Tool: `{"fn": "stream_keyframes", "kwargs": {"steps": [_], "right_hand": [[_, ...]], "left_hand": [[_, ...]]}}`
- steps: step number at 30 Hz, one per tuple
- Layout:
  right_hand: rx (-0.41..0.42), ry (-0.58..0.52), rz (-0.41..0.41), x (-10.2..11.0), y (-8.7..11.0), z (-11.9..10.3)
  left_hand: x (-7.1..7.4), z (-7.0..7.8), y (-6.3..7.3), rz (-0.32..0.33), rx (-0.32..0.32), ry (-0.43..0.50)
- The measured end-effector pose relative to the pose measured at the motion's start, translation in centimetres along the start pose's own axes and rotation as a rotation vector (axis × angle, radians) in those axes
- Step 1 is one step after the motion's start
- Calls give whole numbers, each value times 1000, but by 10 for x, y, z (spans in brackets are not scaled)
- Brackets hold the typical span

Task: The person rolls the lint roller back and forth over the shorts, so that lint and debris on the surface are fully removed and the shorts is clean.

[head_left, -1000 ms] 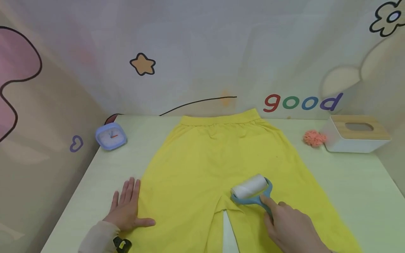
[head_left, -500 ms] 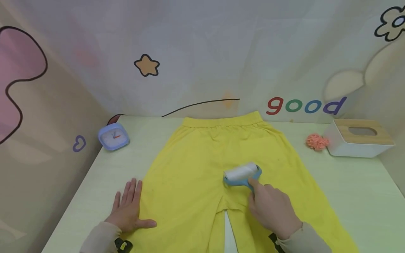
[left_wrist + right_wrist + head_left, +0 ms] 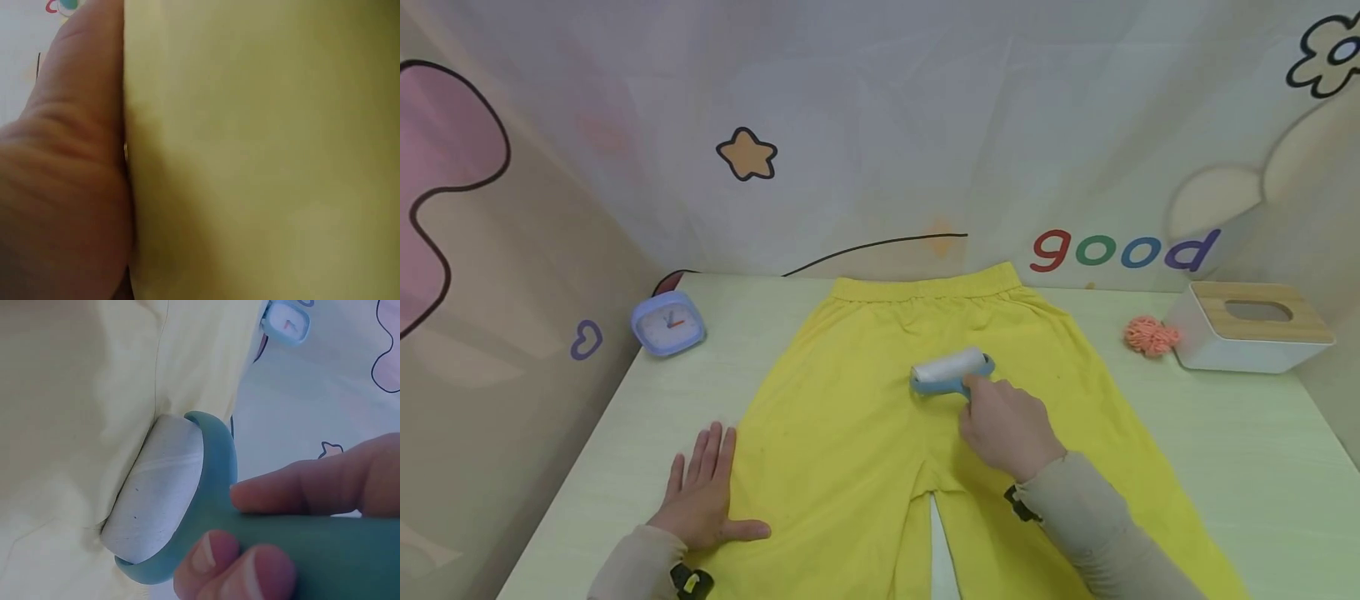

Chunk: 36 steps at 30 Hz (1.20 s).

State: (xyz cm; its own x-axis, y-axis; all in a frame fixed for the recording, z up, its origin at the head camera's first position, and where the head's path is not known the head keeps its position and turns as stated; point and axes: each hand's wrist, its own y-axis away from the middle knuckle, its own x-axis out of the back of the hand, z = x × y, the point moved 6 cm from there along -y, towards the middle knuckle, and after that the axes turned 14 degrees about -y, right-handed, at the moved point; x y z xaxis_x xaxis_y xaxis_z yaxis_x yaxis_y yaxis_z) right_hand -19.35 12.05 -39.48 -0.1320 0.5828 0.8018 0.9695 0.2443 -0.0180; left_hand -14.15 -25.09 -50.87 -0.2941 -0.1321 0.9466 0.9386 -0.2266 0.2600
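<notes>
Yellow trousers (image 3: 850,400) lie spread out, waistband at the far side and the gap between the legs toward me. My right hand (image 3: 1011,425) grips the blue handle of a lint roller (image 3: 951,369), whose white roll rests on the cloth above the crotch. In the right wrist view the roll (image 3: 159,487) touches the fabric near a seam, a few dark specks on it, with a finger laid along the handle. My left hand (image 3: 700,496) lies flat with fingers spread at the trousers' left edge, thumb on the cloth. The left wrist view shows part of that hand (image 3: 69,156) against the fabric.
A light table (image 3: 1225,467) bears everything. At its back left stands a small blue clock (image 3: 667,324). On the right are a coral pompom (image 3: 1152,336) and a white tissue box (image 3: 1255,329) with a wooden lid. A printed curtain (image 3: 880,125) hangs behind.
My right hand has pushed the lint roller up from beside the crotch toward the waistband, slightly leftward. The fold at the crotch looks flatter. My left hand stays in place.
</notes>
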Motion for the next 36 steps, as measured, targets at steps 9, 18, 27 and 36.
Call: {"fn": "stream_keyframes", "kwargs": {"steps": [9,18,27,36], "right_hand": [[-57,15,-61,-1,-27,-4],[-141,11,-95,-3,-68,3],[-148,-41,-62,-9,-91,10],[-158,-77,-14,-29,-115,14]], "left_hand": [[-4,-2,-1,13,1,-15],[-7,-2,-3,9,-5,-29],[3,3,1,20,-21,-17],[0,0,0,8,5,-33]]}}
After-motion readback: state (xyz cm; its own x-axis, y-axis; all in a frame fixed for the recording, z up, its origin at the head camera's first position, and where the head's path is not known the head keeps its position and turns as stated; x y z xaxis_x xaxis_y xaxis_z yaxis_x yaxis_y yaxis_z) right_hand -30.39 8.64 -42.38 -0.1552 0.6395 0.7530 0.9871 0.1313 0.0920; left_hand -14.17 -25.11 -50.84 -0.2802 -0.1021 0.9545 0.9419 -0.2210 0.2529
